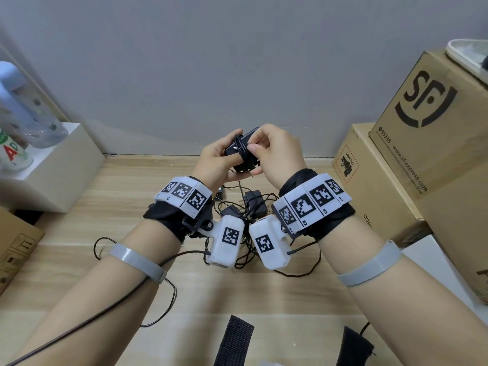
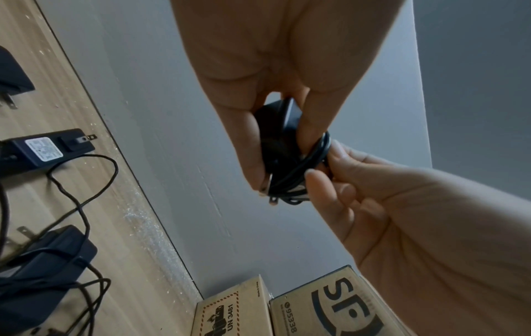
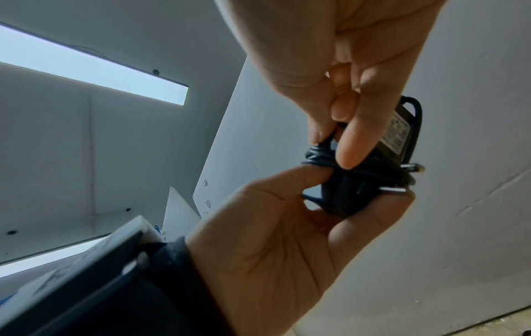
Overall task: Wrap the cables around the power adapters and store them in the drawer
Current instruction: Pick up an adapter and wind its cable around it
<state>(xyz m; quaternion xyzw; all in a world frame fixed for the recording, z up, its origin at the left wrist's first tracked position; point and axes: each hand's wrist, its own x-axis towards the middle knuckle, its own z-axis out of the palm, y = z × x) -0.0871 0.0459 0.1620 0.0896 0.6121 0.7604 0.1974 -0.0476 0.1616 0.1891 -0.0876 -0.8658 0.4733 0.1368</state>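
A black power adapter (image 1: 237, 143) with its cable (image 1: 244, 154) wound around it is held up above the wooden table (image 1: 105, 223), near the grey wall. My left hand (image 1: 229, 165) grips the adapter body from the left, thumb and fingers curled around it. My right hand (image 1: 257, 157) pinches the cable loops on its right side. In the left wrist view the coil (image 2: 301, 172) sits between both hands, with the plug prongs (image 2: 271, 200) showing below. The right wrist view shows the adapter's label (image 3: 395, 134) and the cable's barrel plug (image 3: 416, 167) sticking out. No drawer is in view.
Several more black adapters (image 1: 254, 202) with tangled cables lie on the table under my wrists; two appear in the left wrist view (image 2: 43, 150) (image 2: 43, 261). Cardboard boxes (image 1: 433, 122) stand stacked at right. A white block (image 1: 58, 167) carrying bottles stands at left. Black straps (image 1: 235, 339) lie near the front edge.
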